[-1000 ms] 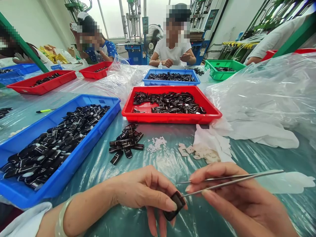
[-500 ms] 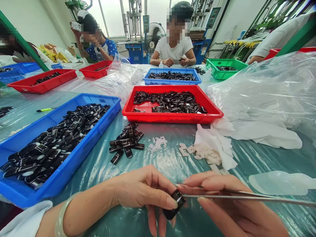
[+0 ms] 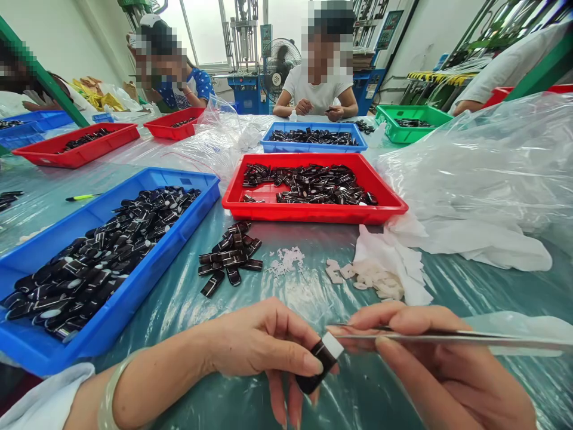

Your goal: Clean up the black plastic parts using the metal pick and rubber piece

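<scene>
Between the thumb and fingers of my left hand is a small glossy black part, tilted up to the right. A white square patch covers its upper end. My right hand grips metal tweezers, whose tips point left, close to the white patch. Whether the tips touch the patch is hard to tell. Beyond my hands lie a small heap of similar black parts, scattered white bits and a pile of cream-coloured pieces beside white cloth-like material.
A blue tray full of black parts stands at the left, and a red tray of them ahead. Clear plastic sheeting is heaped at the right. Co-workers sit across the table, near more trays, including a green one.
The tweezers and my right hand have drawn slightly right and up from the black part. A white square patch now shows on its end, where the tweezers were before.
</scene>
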Demonstrator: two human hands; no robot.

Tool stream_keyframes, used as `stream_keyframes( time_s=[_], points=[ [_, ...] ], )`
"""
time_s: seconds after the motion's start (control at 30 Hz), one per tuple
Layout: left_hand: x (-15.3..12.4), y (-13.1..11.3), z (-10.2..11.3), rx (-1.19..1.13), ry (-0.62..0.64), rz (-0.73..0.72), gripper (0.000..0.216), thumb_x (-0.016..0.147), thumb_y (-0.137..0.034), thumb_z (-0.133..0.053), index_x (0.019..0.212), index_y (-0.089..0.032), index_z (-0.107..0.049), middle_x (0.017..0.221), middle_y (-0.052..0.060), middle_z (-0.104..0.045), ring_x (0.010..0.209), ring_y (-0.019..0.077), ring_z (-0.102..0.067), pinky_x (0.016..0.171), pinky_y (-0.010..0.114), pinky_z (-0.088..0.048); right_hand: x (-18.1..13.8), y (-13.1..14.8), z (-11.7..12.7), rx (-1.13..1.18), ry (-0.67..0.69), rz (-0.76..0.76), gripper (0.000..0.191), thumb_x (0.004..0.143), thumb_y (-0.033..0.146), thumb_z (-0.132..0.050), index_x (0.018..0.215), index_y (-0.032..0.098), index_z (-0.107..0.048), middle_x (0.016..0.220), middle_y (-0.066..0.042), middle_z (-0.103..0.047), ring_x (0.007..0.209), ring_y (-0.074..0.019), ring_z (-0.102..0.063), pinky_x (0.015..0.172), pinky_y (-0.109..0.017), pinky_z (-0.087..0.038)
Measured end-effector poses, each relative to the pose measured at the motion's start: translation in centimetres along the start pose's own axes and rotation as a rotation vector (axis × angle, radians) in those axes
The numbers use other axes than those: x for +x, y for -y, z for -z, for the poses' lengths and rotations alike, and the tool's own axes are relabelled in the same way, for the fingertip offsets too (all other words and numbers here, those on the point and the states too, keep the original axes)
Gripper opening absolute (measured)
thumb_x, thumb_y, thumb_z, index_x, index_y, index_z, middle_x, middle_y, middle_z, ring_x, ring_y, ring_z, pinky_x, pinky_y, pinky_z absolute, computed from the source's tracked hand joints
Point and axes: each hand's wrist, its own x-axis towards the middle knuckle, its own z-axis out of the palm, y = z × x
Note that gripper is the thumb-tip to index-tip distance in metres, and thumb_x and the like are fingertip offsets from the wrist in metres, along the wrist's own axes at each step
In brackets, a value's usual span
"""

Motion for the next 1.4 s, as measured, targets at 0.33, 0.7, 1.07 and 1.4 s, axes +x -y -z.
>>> stream_keyframes(
  time_s=[0.33, 0.7, 1.07, 1.4],
  points=[
    [-0.3, -0.3, -0.4, 0.009, -0.022, -0.076, 0.028, 0.075, -0.032, -0.065, 0.096, -0.013, -0.064, 0.064, 0.000, -0.056, 0.056, 0.0112, -0.063, 0.050, 0.018, -0.051, 0.5, 0.1, 0.3, -0.012, 0.060, -0.041, 0.007, 0.081, 0.024, -0.058, 0.086, 0.028, -0.057, 0.084, 0.001, -0.066, 0.068, -0.0151, -0.068, 0.058, -0.022, -0.057],
    [0.1, -0.1, -0.8, 0.010, -0.115, -0.022, 0.029, 0.077, -0.036, -0.061, 0.091, -0.011, -0.067, 0.061, 0.002, -0.058, 0.054, 0.0120, -0.064, 0.049, 0.017, -0.050, 2.1, -0.6, 2.1, 0.047, 0.014, -0.257, 0.013, 0.073, 0.034, -0.068, 0.083, 0.027, -0.070, 0.090, -0.004, -0.071, 0.076, -0.0191, -0.069, 0.069, -0.029, -0.058],
    [0.4, -0.1, -1.2, 0.043, -0.165, 0.026, 0.030, 0.076, -0.038, -0.059, 0.087, -0.011, -0.065, 0.059, 0.002, -0.057, 0.052, 0.0121, -0.063, 0.048, 0.017, -0.049, 1.7, -0.9, 1.2, 0.170, 0.039, -0.360, 0.016, 0.068, 0.028, -0.073, 0.081, 0.024, -0.064, 0.070, 0.000, -0.070, 0.064, -0.0158, -0.068, 0.063, -0.026, -0.058],
    [0.7, 0.0, -1.4, 0.055, -0.159, 0.037, 0.029, 0.078, -0.038, -0.055, 0.086, -0.010, -0.062, 0.059, 0.002, -0.056, 0.050, 0.0108, -0.062, 0.047, 0.016, -0.048, 1.5, -1.4, 0.3, 0.191, 0.087, -0.441, 0.015, 0.071, 0.030, -0.071, 0.079, 0.022, -0.062, 0.070, 0.001, -0.067, 0.065, -0.0127, -0.065, 0.062, -0.020, -0.052]
  ],
)
